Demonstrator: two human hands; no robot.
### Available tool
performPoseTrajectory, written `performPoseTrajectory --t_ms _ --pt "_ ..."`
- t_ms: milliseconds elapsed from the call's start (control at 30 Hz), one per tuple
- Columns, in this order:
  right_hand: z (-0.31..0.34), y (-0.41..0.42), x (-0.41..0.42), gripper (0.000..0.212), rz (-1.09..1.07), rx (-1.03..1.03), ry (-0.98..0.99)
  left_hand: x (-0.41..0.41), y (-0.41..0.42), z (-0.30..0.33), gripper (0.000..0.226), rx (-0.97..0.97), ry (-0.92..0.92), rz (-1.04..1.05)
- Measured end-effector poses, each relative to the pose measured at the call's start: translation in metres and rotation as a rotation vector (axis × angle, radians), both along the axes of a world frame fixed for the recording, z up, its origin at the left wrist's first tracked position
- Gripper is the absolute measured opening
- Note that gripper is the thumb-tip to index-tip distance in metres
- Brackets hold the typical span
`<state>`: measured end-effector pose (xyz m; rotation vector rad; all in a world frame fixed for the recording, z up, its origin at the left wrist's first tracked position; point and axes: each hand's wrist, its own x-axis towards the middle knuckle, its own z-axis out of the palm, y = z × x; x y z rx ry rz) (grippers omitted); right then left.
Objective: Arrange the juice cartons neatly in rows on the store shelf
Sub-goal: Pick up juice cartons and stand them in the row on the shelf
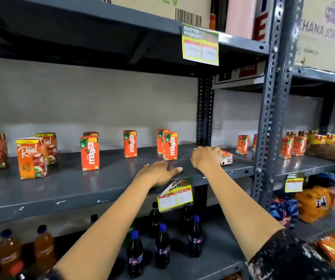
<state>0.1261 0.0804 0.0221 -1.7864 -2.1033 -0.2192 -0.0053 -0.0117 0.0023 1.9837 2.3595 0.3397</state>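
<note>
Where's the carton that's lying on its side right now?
In the head view, the tipped carton lies on the middle shelf under the right hand, just right of the paired Maaza cartons and left of the upright post.

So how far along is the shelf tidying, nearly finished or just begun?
Early, it seems. Nothing forms a full row yet: Maaza cartons stand upright but spaced apart, with Real cartons staggered at the left. The right hand holds a tipped carton; the left hand rests flat on the shelf. Closing the gaps remains.
</note>
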Motion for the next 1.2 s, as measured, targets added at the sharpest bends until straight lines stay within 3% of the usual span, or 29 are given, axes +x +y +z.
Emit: performPoseTrajectory --t_ms 200,333,667,767,900,967,1067,1200 --pt "0.023 0.006 0.001 0.021 0.172 -0.252 0.286 -0.001 -0.001 -0.001 0.076 0.039 -0.003 -0.022" --pt "0.031 0.016 0.001 0.031 0.193 -0.573 0.506 0.000 -0.002 -0.001 0.076 0.040 0.001 -0.021" --pt "0.051 0.030 -0.007 0.023 0.077 -0.941 0.589 -0.001 -0.002 -0.001 0.076 0.035 -0.008 -0.028" --pt "0.042 0.031 -0.002 0.024 0.155 -0.923 0.822 -0.003 0.000 -0.002 0.077 0.040 -0.027 -0.010" --pt "0.014 0.037 0.000 0.015 0.487 -0.773 1.609 -0.003 0.001 -0.003 0.076 0.047 -0.012 -0.005" --pt "0.002 0.038 -0.003 0.021 0.613 -0.710 1.839 -0.003 0.002 -0.004 0.077 0.050 -0.008 -0.005" --pt "-0.003 0.039 -0.004 0.033 0.668 -0.705 1.999 -0.005 0.003 -0.004 0.079 0.048 -0.006 0.002" --pt "-0.004 0.036 -0.001 0.033 0.708 -0.671 1.934 -0.006 0.004 -0.005 0.082 0.036 -0.009 0.010"
